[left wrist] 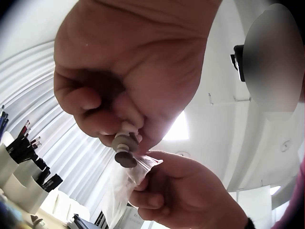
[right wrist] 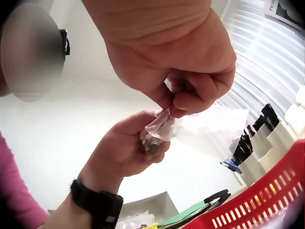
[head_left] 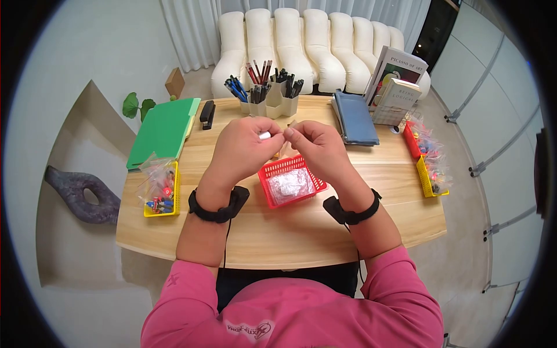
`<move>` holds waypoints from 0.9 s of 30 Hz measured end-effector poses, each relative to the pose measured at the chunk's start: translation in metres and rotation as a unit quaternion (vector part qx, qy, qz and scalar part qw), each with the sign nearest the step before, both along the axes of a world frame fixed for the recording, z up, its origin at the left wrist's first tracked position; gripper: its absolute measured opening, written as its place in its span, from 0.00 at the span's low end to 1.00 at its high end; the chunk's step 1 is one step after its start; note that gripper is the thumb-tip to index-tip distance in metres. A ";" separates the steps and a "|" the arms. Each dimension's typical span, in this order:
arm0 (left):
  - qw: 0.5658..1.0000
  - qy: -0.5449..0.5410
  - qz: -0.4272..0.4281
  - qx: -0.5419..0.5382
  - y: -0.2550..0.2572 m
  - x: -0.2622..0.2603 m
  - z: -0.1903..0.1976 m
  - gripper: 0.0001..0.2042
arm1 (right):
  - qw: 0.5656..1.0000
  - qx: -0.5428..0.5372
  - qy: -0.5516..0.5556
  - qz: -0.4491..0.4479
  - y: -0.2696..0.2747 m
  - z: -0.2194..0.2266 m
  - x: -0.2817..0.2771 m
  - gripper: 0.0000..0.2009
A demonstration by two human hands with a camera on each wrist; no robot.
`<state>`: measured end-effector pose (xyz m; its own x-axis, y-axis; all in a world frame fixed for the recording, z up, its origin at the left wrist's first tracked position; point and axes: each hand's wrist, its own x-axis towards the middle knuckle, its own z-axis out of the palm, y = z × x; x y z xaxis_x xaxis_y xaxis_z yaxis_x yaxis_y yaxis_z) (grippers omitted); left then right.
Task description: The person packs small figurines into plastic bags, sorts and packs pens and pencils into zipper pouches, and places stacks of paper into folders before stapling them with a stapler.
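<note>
Both hands meet above the table, behind a red basket (head_left: 266, 187) that holds crumpled clear plastic. My left hand (head_left: 241, 148) has its fingers curled round a small white and grey knobbed piece (left wrist: 126, 149), whose rounded end sticks out. The exact kind of this piece does not show. Pinched between thumb and fingers of my right hand (head_left: 321, 149) is the top edge of a clear zip bag (right wrist: 205, 126), which hangs beside the left fingertips. In the right wrist view the bag's corner overlaps the knobbed piece.
White pen holders (head_left: 287, 107), a black stapler (head_left: 207, 115) and a green folder (head_left: 163, 132) stand or lie towards the back. A yellow basket (head_left: 162, 213) of bagged small items is on the left. Right are blue folders (head_left: 355, 119), books (head_left: 400, 95) and another yellow basket (head_left: 425, 178).
</note>
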<state>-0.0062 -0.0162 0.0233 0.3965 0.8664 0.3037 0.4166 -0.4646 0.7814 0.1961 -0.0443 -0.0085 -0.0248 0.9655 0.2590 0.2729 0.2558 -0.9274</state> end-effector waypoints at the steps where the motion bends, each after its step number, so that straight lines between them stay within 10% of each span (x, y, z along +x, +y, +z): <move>1: 0.998 -0.039 -0.002 -0.044 0.001 0.000 -0.003 0.10 | 1.000 -0.013 -0.002 -0.017 -0.001 0.003 0.001 0.19; 8: 0.981 0.081 0.175 0.004 0.010 -0.003 -0.011 0.12 | 0.980 -0.104 -0.166 -0.025 -0.007 0.021 0.007 0.17; 24: 0.995 0.025 0.096 -0.026 0.013 0.004 -0.018 0.11 | 0.987 -0.092 -0.129 -0.037 -0.001 0.009 0.004 0.19; 27: 0.982 -0.147 0.058 -0.105 0.016 0.005 -0.015 0.08 | 0.986 -0.108 -0.118 -0.039 0.003 0.008 0.006 0.18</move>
<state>-0.0007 -0.0006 0.0080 0.2138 0.9560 0.2009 0.1992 -0.2440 0.9491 0.2022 -0.0416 -0.0002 0.0171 0.9989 0.0435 0.4984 0.0292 -0.8665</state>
